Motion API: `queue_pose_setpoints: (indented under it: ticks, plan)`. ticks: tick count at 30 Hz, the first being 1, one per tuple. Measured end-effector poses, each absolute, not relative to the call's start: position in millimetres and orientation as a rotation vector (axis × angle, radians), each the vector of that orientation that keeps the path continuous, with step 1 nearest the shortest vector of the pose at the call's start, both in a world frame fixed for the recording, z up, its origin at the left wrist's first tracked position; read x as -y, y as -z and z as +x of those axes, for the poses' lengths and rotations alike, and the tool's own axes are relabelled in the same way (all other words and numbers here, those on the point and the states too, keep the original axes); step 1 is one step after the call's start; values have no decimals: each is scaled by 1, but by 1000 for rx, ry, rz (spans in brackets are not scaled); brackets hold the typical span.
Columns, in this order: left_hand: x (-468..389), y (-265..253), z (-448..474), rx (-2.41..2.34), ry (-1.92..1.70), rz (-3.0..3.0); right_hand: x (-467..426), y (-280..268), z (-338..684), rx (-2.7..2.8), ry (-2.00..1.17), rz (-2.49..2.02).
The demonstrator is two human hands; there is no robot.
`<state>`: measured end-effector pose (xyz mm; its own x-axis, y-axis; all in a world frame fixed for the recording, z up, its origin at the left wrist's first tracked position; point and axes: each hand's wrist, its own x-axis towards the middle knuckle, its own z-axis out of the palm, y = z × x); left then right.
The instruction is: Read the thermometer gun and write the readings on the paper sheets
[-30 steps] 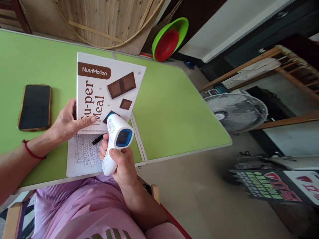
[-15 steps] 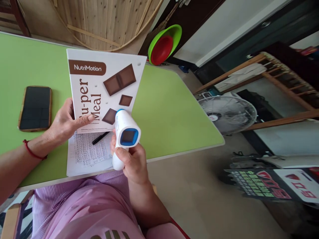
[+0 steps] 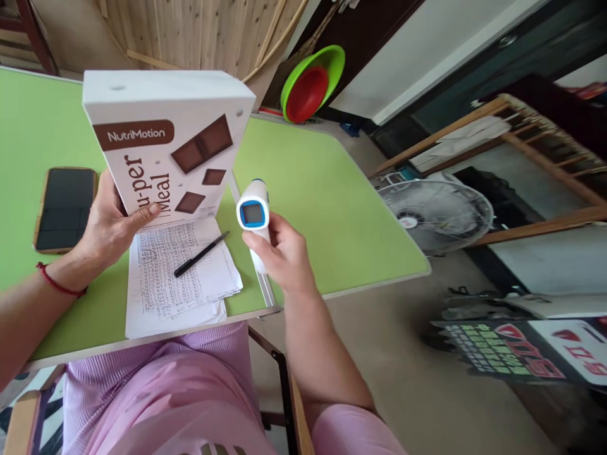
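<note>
My left hand grips the lower left edge of a white box printed with brown chocolate pieces, thumb on its front. The box is held up above the table, its top face tipped into view. In my right hand is a white infrared thermometer, held by its handle with its blue-framed screen facing me, apart from the box. Below the box lie handwritten papers with a black pen across them. A phone with a dark screen lies left of my left hand.
The green table has a metal seam beside the papers. Beyond its right end stands a fan. Green and red basins are past the far edge, near a round wooden board. A chair arm is beside my lap.
The box has moved left and tilted, so its top face shows. My right hand has drawn the thermometer right, away from the box, uncovering more of the papers and pen.
</note>
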<state>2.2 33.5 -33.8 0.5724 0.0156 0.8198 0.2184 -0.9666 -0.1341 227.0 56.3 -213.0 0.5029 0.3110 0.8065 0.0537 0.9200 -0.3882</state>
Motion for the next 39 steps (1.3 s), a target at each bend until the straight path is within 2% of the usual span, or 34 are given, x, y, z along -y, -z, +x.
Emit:
queue_pose_setpoints:
  ticks: [10,15,20,24,39]
  plan:
    - [-44,17,-3,217,1220,-2499,-105,187,255,1296,145,-912]
    - [-49,17,-2,246,1215,-2543,-111,184,251,1277,291,-1011]
    - [-46,18,-1,281,1217,-2487,-100,190,240,1130,668,-796]
    - [-43,19,-1,322,1177,-2391,-92,193,227,1301,841,-482]
    - [-43,22,-6,446,1170,-2300,-109,200,217,1342,943,-449]
